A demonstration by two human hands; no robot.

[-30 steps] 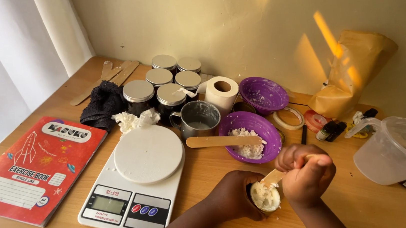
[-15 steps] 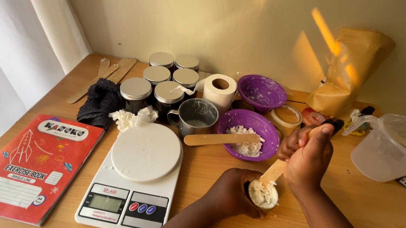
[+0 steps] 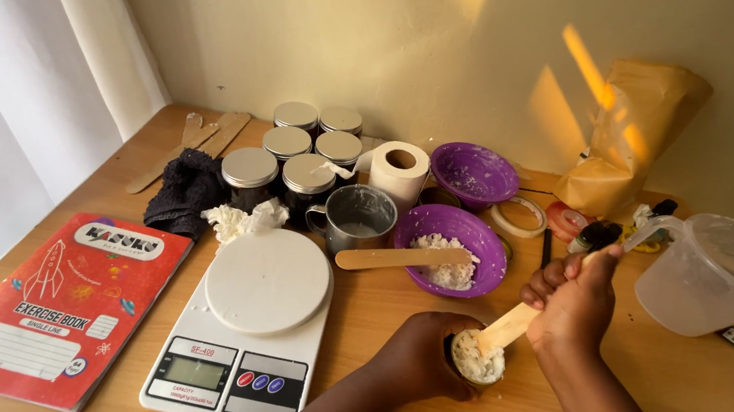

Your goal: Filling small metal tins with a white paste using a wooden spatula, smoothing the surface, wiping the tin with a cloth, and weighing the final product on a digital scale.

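The small jar (image 3: 477, 358) sits on the surface (image 3: 377, 305), wrapped by the left hand (image 3: 428, 354), whose fingers are curled closed around its side. It looks nearly full: white, crumbly wax reaches the rim, and a mound shows above it. The right hand (image 3: 577, 302) is closed in a fist around a wooden stick (image 3: 511, 325), whose flat end presses into the wax at the jar's mouth.

Judging by this, the filling of this jar is close to done; what seems left is packing it down.

Just beyond both hands stands a purple bowl (image 3: 470, 231) with a fair heap of the same white flakes left in it, and a second stick (image 3: 400, 257) lies across its rim. Past that, a metal cup (image 3: 359, 216) and a roll of tissue (image 3: 398, 171). Further off is a cluster of dark lidded jars (image 3: 290, 164), all capped. Another purple bowl (image 3: 477, 174), near the wall, holds only traces.

Left of the left hand is a white scale (image 3: 252, 327), its plate bare, and beyond it a red book (image 3: 50, 307). Right of the right hand stands a clear jug (image 3: 719, 273).
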